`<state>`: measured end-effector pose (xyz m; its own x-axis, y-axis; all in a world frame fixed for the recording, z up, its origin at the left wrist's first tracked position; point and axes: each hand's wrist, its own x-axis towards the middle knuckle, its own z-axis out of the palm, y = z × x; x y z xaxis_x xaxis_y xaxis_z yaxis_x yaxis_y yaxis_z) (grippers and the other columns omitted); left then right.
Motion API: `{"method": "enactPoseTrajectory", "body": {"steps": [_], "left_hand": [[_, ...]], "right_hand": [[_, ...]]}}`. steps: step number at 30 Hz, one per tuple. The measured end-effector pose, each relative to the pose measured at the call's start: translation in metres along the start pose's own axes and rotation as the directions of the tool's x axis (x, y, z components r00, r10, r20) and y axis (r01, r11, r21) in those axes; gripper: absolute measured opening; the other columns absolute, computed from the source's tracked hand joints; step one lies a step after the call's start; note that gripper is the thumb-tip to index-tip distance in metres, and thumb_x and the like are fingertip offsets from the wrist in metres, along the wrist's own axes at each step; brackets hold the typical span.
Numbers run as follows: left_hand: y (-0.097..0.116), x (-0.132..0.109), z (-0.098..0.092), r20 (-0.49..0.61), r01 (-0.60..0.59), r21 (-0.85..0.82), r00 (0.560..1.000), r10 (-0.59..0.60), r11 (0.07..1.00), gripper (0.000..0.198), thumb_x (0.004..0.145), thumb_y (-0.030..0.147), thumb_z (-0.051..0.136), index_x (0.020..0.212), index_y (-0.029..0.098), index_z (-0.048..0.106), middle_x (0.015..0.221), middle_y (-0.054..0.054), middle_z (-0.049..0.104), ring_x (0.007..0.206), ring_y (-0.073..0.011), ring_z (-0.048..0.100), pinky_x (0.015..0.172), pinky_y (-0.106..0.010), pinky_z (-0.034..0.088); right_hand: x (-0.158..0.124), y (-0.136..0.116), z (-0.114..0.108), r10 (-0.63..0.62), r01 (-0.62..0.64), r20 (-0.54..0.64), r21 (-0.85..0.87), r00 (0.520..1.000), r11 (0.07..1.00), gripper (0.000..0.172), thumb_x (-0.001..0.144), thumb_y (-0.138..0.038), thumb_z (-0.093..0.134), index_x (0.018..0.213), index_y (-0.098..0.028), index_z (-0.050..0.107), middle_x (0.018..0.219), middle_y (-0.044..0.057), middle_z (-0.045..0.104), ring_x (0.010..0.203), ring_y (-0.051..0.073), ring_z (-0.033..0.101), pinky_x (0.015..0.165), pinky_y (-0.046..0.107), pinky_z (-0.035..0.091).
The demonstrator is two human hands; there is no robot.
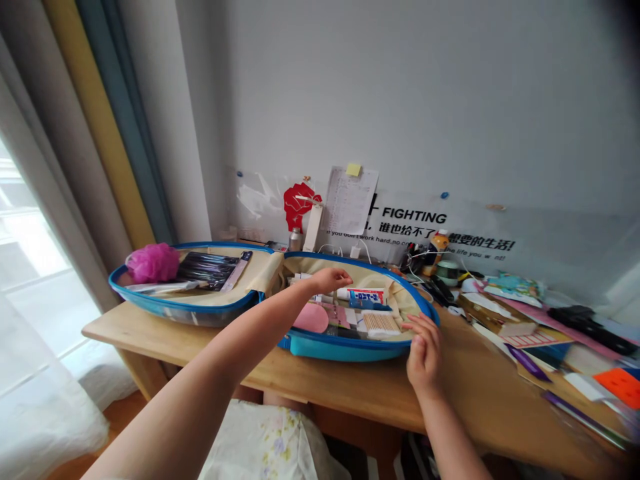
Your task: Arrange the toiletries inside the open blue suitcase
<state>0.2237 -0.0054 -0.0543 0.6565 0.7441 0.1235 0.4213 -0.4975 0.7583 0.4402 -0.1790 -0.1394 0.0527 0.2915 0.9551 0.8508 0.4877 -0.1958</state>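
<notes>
Toothpaste (369,299) in suitcase (345,349) on desk (480,380)

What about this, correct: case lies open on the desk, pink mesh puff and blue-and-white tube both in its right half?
Not quite: the pink mesh puff sits in the left half, as the head view shows. The case does lie open on the desk, with the blue-and-white tube in its right half.

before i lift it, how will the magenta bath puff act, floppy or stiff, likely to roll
The magenta bath puff will probably feel light and squashy, since it looks like loosely bunched mesh. Its rounded shape might let it roll a little if pushed, though its ruffled surface should make it easy to grip.
</notes>
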Motion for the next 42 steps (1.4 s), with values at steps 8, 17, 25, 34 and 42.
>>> {"method": "enactPoseTrajectory", "body": {"steps": [8, 17, 25, 34, 42], "left_hand": [[0.017, -0.011, -0.004, -0.013, 0.037, 0.416, 0.999, -0.034, 0.909, 0.027, 0.090, 0.034, 0.059, 0.111, 0.023, 0.070, 0.102, -0.001, 0.074, 0.089, -0.0147, 0.067, 0.071, -0.021, 0.046], [0.023, -0.013, 0.016, 0.117, 0.010, 0.625, 0.988, -0.106, 0.780, 0.027, 0.084, 0.032, 0.065, 0.109, 0.030, 0.072, 0.111, -0.001, 0.073, 0.099, -0.0212, 0.067, 0.078, -0.025, 0.047], [0.022, -0.012, 0.017, 0.171, -0.022, 0.690, 0.976, -0.133, 0.723, 0.025, 0.082, 0.033, 0.066, 0.106, 0.032, 0.075, 0.112, -0.002, 0.073, 0.102, -0.0241, 0.066, 0.084, -0.028, 0.047], [0.018, -0.011, 0.015, 0.137, -0.013, 0.649, 0.986, -0.100, 0.761, 0.021, 0.084, 0.040, 0.063, 0.094, 0.028, 0.077, 0.101, -0.005, 0.075, 0.094, -0.0246, 0.067, 0.077, -0.027, 0.045], [0.015, -0.003, 0.003, -0.147, 0.143, 0.086, 0.981, -0.130, 0.986, 0.038, 0.095, 0.037, 0.036, 0.106, 0.017, 0.067, 0.096, -0.007, 0.071, 0.091, -0.0206, 0.063, 0.076, -0.027, 0.047]], "right_hand": [[0.001, -0.001, 0.000, 0.000, 0.000, -0.001, 0.013, 1.000, 1.000, 0.032, 0.098, -0.029, 0.033, 0.097, -0.020, 0.064, 0.106, 0.011, 0.065, 0.115, 0.025, 0.057, 0.100, 0.051, 0.044], [0.001, -0.001, -0.001, -0.009, 0.009, 0.014, 0.005, 1.000, 1.000, 0.031, 0.098, -0.026, 0.033, 0.098, -0.020, 0.063, 0.107, 0.011, 0.065, 0.116, 0.025, 0.056, 0.100, 0.052, 0.044], [0.002, -0.001, 0.000, -0.017, 0.017, -0.002, -0.003, 1.000, 1.000, 0.033, 0.098, -0.027, 0.032, 0.098, -0.019, 0.064, 0.106, 0.011, 0.065, 0.116, 0.025, 0.057, 0.100, 0.051, 0.044], [0.002, -0.002, 0.000, -0.004, 0.004, -0.004, 0.003, 1.000, 1.000, 0.032, 0.098, -0.028, 0.033, 0.097, -0.019, 0.064, 0.106, 0.011, 0.066, 0.116, 0.026, 0.056, 0.099, 0.052, 0.044], [0.002, -0.001, -0.002, -0.020, 0.020, 0.013, 0.000, 1.000, 1.000, 0.032, 0.098, -0.026, 0.033, 0.099, -0.019, 0.064, 0.107, 0.011, 0.065, 0.116, 0.026, 0.056, 0.100, 0.051, 0.044]]}}
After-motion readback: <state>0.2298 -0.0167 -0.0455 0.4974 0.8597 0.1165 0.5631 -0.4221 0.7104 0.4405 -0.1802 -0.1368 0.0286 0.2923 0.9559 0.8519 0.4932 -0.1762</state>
